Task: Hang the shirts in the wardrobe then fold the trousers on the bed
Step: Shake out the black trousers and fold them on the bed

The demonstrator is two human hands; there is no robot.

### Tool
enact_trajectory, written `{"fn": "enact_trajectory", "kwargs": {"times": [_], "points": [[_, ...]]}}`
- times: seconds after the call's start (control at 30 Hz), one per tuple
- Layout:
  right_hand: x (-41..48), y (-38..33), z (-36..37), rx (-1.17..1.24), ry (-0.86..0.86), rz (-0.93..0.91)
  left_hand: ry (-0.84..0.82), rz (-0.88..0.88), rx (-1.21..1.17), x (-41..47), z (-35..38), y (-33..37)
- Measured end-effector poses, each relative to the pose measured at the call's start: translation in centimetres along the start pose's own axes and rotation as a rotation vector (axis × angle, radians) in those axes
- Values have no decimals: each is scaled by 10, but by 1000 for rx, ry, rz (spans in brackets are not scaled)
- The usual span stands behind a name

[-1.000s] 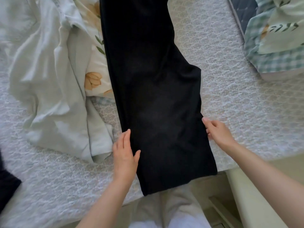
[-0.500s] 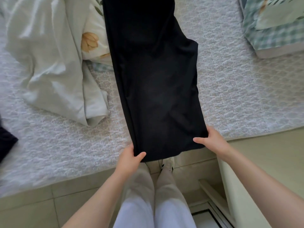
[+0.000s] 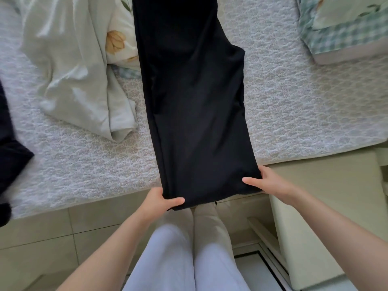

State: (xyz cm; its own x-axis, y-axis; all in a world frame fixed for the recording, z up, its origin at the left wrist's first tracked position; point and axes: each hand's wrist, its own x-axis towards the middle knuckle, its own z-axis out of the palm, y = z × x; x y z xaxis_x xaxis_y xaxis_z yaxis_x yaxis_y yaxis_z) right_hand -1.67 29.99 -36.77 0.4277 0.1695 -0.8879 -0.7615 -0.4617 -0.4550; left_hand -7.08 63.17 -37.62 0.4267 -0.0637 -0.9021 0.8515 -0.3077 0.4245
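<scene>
While my left hand (image 3: 161, 199) and right hand (image 3: 270, 182) each pinch a near corner of the black trousers (image 3: 195, 101), laid lengthwise on the bed (image 3: 294, 114) and overhanging its edge, an uneven lift risks a skewed fold.

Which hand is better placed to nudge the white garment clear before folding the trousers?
Left, probably: the left hand grips the corner of the black trousers nearest the white garment; the right hand would have to cross them.
</scene>
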Motion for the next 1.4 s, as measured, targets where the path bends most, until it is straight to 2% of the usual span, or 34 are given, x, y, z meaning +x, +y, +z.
{"fn": "enact_trajectory", "kwargs": {"times": [0.1, 0.27, 0.33, 0.53, 0.63, 0.9, 1.17, 1.4], "points": [[-9, 3, 5, 29, 13, 54, -45, -6, 30, -7, 0, -4], [-22, 18, -2, -92, -109, 210, -74, -28, -16, -12, 0, -9], [-26, 18, -3, -109, -140, 192, -9, -43, -19, -11, 2, -15], [-32, 20, 3, -29, -79, 86, 400, 46, -16, -18, 13, -25], [-34, 24, 8, -62, -50, 103, 442, 86, 74, -22, 19, -31], [-40, 34, 13, 14, 74, 114, 463, -28, 83, -17, 26, -29], [-40, 38, 9, 22, -12, 160, 291, -132, 105, -8, 26, -32], [-33, 30, 9, 69, -116, 229, 44, -127, -138, -14, 13, -32]]}}
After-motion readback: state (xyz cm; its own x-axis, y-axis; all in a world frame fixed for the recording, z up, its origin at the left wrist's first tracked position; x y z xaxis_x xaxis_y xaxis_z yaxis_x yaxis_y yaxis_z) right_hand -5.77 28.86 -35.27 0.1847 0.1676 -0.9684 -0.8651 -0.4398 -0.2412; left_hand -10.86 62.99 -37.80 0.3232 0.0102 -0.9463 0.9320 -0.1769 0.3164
